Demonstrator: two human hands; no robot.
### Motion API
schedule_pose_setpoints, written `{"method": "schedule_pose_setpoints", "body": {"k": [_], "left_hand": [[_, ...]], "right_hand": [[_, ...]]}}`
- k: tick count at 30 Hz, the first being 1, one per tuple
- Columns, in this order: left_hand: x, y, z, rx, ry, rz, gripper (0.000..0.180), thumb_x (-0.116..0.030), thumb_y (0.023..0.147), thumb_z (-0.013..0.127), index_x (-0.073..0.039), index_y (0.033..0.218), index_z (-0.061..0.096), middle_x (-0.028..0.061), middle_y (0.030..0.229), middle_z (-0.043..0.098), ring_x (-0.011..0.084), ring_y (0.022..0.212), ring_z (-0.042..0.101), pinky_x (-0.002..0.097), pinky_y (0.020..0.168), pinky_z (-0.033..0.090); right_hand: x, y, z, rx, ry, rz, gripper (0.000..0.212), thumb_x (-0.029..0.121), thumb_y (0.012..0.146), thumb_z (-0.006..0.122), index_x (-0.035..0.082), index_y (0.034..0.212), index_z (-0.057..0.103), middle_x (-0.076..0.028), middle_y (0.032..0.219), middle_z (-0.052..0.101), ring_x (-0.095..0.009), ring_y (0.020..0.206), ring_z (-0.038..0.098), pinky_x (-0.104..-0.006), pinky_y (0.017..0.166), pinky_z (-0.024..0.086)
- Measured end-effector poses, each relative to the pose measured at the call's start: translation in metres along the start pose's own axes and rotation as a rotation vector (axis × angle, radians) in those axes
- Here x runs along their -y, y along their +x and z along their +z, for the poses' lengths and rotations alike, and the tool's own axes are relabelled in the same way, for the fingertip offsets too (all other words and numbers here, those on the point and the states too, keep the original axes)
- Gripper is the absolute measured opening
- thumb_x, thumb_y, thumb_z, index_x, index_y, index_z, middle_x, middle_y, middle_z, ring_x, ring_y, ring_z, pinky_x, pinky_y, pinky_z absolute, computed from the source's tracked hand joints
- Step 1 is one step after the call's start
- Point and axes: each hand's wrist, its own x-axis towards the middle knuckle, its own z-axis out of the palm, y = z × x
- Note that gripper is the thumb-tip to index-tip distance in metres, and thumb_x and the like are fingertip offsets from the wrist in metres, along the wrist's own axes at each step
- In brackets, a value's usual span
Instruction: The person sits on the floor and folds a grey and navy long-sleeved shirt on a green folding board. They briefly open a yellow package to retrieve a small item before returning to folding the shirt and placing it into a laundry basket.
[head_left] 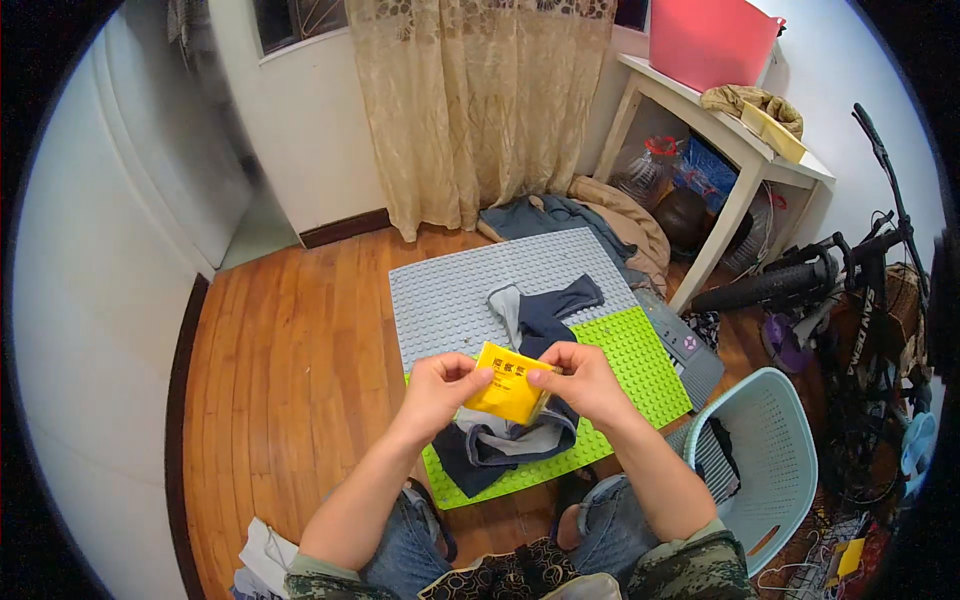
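Note:
A small flat yellow packet (508,388) with dark printing is held up in front of me, over the table. My left hand (443,392) pinches its left edge between thumb and fingers. On the opposite edge, my right hand (583,382) grips it the same way. Beneath lies a dark navy and grey garment (545,312), spread across the studded board and partly hidden by my hands and the packet. Its near end, with a grey lining (535,440), is bunched up. The board has a grey part (450,300) and a lime green part (640,360).
A pale blue laundry basket (790,440) with striped cloth inside stands at the right. Behind it leans a black bicycle (860,270). A white table (735,150) carries a pink tub (710,45). Bundled bedding (600,225) lies below the curtain (480,120). White cloth (265,550) lies at lower left.

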Motion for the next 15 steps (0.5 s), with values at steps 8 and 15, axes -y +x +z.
{"method": "schedule_pose_setpoints", "body": {"k": [8,15], "left_hand": [[-0.007,-0.009,0.013,0.067,0.636,0.340,0.015,-0.016,0.080,0.059,-0.002,0.084,0.062,0.0112,0.076,0.061,0.0222,0.068,0.061,0.0319,0.062,0.047],[0.004,-0.008,0.022,-0.019,0.838,0.645,0.008,-0.010,0.075,0.059,-0.003,0.074,0.056,0.0105,0.070,0.051,0.0288,0.069,0.055,0.0381,0.058,0.044]], "right_hand": [[0.000,-0.006,0.017,-0.027,-0.616,-0.447,0.009,0.010,0.080,0.060,0.003,0.085,0.058,-0.007,0.078,0.060,-0.020,0.071,0.059,-0.0306,0.062,0.046],[-0.003,-0.009,0.021,-0.029,-0.848,-0.532,0.006,0.009,0.077,0.057,0.003,0.079,0.058,-0.013,0.077,0.059,-0.031,0.072,0.058,-0.0386,0.062,0.046]]}}
